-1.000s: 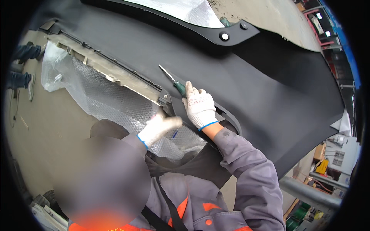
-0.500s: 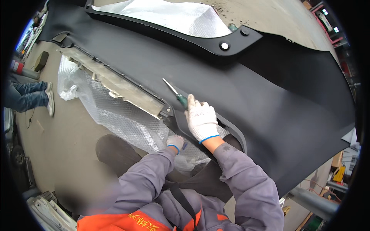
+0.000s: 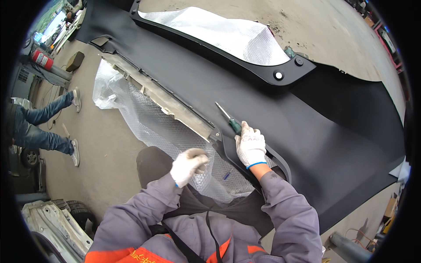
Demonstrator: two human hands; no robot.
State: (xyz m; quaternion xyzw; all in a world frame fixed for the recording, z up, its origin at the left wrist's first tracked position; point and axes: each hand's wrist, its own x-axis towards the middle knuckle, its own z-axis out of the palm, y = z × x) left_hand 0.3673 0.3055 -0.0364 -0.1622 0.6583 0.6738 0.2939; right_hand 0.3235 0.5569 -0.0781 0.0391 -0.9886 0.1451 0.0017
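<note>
Green and silver, the screwdriver (image 3: 234, 126) is on the big black panel (image 3: 302, 127), with its tip pointing up and to the left. The white-gloved right hand (image 3: 251, 148) has its fingers bent closed around the end of the handle. The white-gloved left hand (image 3: 188, 166) is near the clear bubble wrap (image 3: 153, 127). Its fingers curl in, but I cannot tell if they hold anything. A small blue thing (image 3: 227, 175) lies on the wrap.
</note>
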